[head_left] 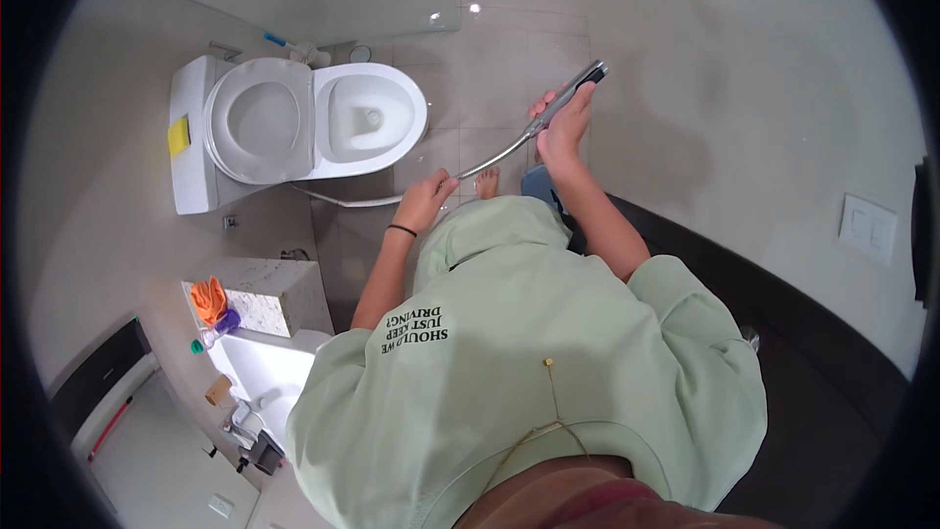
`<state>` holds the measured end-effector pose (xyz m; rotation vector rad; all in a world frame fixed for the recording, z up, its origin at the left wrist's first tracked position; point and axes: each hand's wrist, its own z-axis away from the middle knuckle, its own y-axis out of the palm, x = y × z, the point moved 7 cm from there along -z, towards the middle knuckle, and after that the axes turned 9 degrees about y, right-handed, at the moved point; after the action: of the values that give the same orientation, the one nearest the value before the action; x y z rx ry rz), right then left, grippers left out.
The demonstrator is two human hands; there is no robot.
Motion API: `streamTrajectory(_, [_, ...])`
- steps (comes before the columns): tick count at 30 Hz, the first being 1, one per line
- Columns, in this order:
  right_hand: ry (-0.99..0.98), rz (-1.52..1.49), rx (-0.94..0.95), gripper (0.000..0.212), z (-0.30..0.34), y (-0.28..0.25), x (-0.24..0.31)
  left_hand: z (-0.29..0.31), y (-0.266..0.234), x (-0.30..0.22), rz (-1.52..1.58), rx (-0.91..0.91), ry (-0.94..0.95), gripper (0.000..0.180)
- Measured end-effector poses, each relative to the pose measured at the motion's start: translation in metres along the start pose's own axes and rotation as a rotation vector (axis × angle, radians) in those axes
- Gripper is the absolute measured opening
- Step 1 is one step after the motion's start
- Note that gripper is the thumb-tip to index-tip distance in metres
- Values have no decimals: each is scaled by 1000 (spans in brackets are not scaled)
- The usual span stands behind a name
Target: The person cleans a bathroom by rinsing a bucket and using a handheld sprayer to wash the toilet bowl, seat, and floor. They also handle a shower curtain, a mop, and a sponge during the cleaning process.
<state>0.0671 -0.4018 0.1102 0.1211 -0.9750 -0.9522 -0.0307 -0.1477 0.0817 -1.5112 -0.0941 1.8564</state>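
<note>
My right hand (566,129) is wrapped round the grip of a silver handheld shower head (565,99), raised out in front of me and tilted toward the upper right. From its lower end a flexible metal hose (502,153) curves down to the left. My left hand (427,200), with a dark band on the wrist, is closed on that hose near the front of the white toilet (403,152). Past this hand the hose runs on toward the toilet's base. The toilet's lid and seat are up, and its bowl is uncovered. No water is visible leaving the shower head.
A yellow pad (178,136) lies on the toilet tank. Behind the toilet stands a toilet brush (309,54). At lower left, a speckled counter (250,277) holds an orange cloth (209,300) beside a sink (264,364). My bare foot (487,182) rests on the tiles.
</note>
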Motion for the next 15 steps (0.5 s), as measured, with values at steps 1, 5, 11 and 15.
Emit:
streamTrajectory(1, [-21,15,16,45,0,12,7,-5,-5,-1,70,-42,-9,40])
streamTrajectory(5, [-141,94,12,41,-13,31,20,-33,3,14,109,-103,3,41])
streamTrajectory(11, [-172,226,-21,35,-36,53,47,-79,-4,6,132,-97,-4,42])
streamTrajectory(15, [-241,411,82,31,-75,82,66,-113,-48,0,106,-86,-86,38])
